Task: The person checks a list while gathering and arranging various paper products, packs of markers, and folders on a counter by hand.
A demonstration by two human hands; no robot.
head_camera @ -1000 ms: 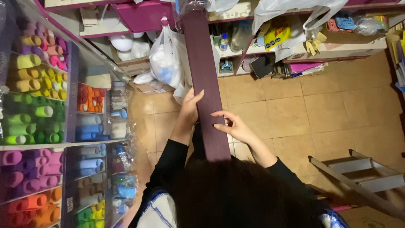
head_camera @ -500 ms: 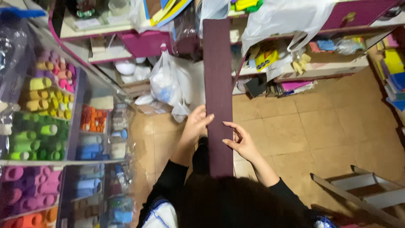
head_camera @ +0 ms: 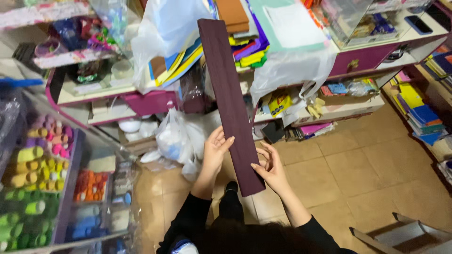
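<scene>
Item: folded dark purple paper strip (head_camera: pixel 230 99) | Grip: left hand (head_camera: pixel 215 153) and right hand (head_camera: pixel 271 170) pinch its lower end | Handling: likely light, floppy, creasable; support above grip.

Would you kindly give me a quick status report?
Left hand and right hand grip folded dark purple crepe paper at its lower end. Held upright before cluttered shelves.

evenly lit from overhead, moderately bright, with soft shadows only. mild glare on plastic bags (head_camera: pixel 165 28) and floor tiles (head_camera: pixel 358 164). slight softness and wide-angle stretch toward edges.
</scene>
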